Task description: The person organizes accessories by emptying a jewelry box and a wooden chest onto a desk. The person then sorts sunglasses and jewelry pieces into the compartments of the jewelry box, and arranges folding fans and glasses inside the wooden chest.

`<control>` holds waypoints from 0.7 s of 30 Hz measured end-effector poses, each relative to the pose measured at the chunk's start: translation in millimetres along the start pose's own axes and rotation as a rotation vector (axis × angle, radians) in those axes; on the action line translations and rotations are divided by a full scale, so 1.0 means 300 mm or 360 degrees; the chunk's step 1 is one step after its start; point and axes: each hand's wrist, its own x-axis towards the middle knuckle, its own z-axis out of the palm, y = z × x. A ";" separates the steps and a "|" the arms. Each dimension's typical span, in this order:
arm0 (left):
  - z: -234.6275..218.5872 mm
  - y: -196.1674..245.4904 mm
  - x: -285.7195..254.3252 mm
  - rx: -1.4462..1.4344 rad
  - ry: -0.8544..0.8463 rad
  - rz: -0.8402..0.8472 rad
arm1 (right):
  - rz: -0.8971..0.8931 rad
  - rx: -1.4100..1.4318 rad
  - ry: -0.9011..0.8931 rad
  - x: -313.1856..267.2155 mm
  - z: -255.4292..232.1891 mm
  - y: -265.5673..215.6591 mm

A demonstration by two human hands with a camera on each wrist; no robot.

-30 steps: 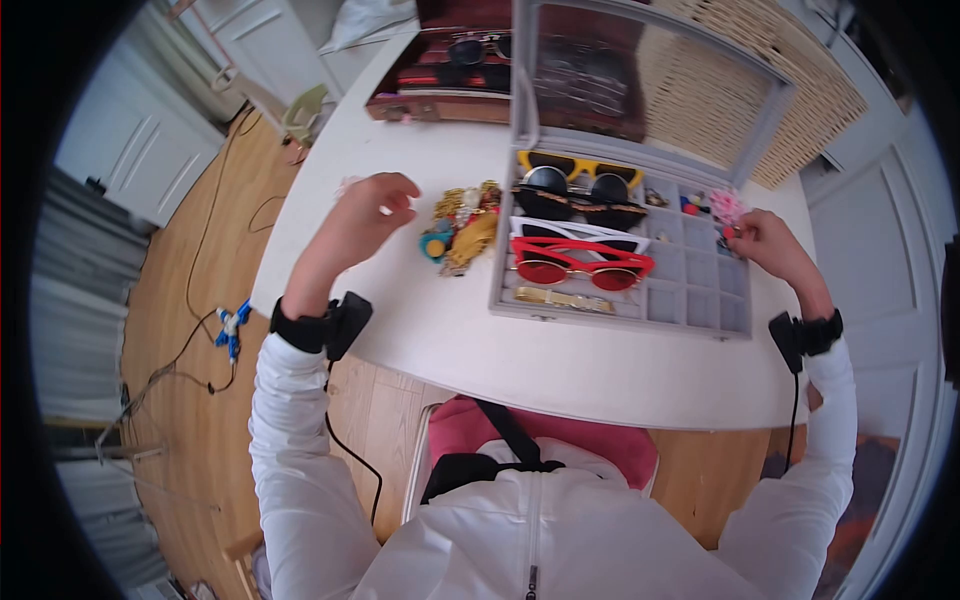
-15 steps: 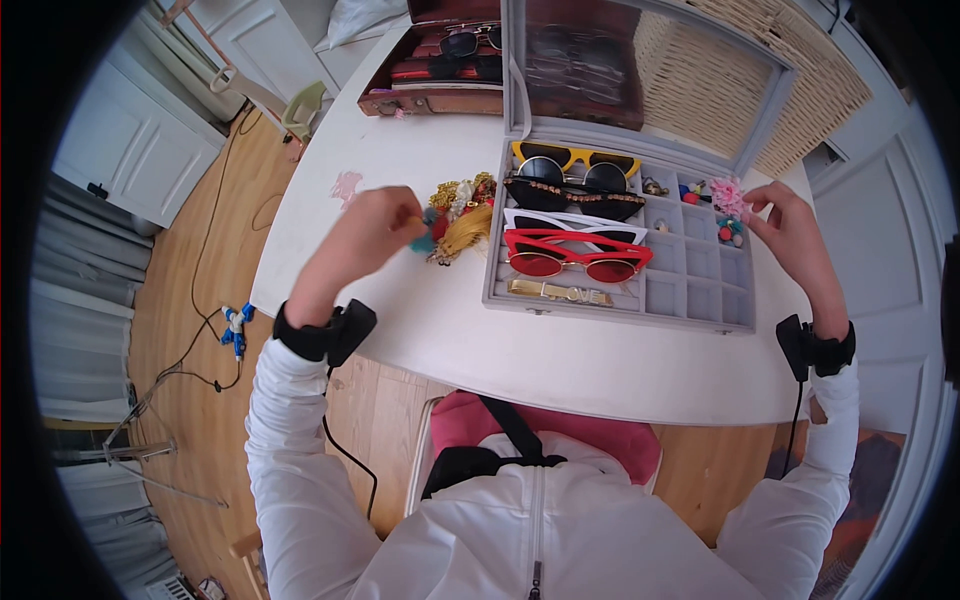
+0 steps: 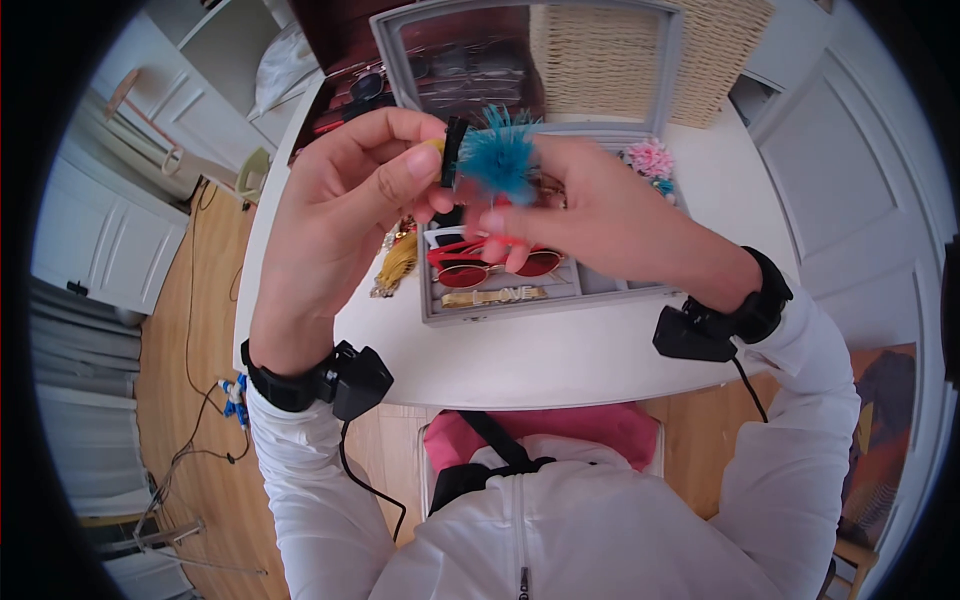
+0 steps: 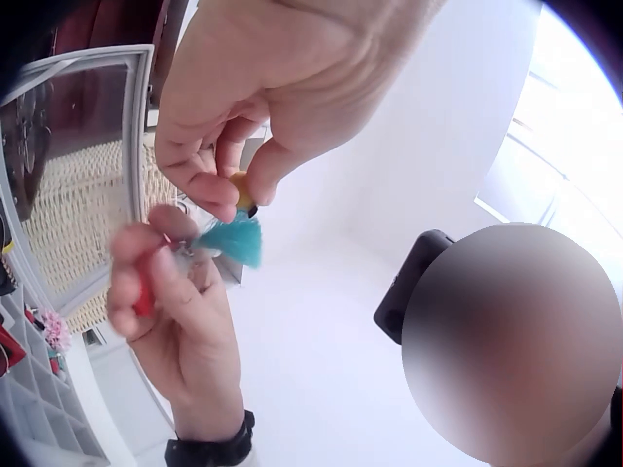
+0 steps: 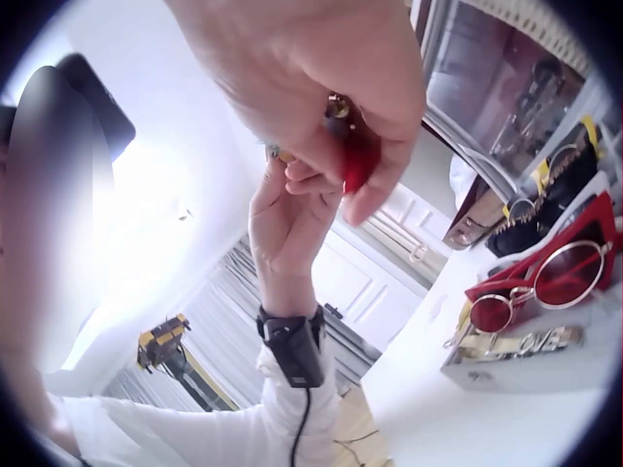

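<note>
Before my chest, above the table, both hands are raised close together. My left hand (image 3: 330, 205) pinches a teal fringed ornament (image 3: 497, 155), with a black strip (image 3: 453, 150) beside the fringe in the head view. In the left wrist view, a yellow round piece (image 4: 240, 188) of it sits between thumb and fingertips, and the fringe fans toward the other hand. My right hand (image 3: 625, 215), blurred, holds a red ornament (image 5: 361, 163) between thumb and fingers. A metal piece (image 5: 337, 105) shows at its upper end in the right wrist view.
Behind the hands stands a grey compartment case (image 3: 470, 313) with its glass lid (image 3: 480, 70) raised. Red sunglasses (image 3: 463, 274), a gold LOVE piece (image 3: 495, 296) and a pink flower ornament (image 3: 650, 158) lie in it. A gold tassel (image 3: 396, 268) is left of the case; a woven basket (image 3: 720, 55) stands behind.
The left hand has lifted the teal ornament from the jewellery pile. My right hand has left the pink flower at the case's right side and come to the middle beside it.
</note>
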 end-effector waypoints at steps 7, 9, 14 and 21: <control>-0.036 -0.133 0.001 0.0457 0.0255 0.0089 | 0.0486 0.0285 0.0187 -0.144 -0.212 -0.012; -0.056 -0.135 -0.030 0.0481 0.0352 0.0057 | 0.0576 0.0117 0.0379 -0.184 -0.323 0.018; -0.104 -0.146 -0.085 0.0504 0.0487 0.0018 | 0.0963 -0.0494 0.0341 -0.267 -0.431 0.123; -0.074 -0.138 -0.118 0.0622 0.0494 -0.0053 | 0.0512 -0.1521 0.0043 -0.299 -0.345 0.307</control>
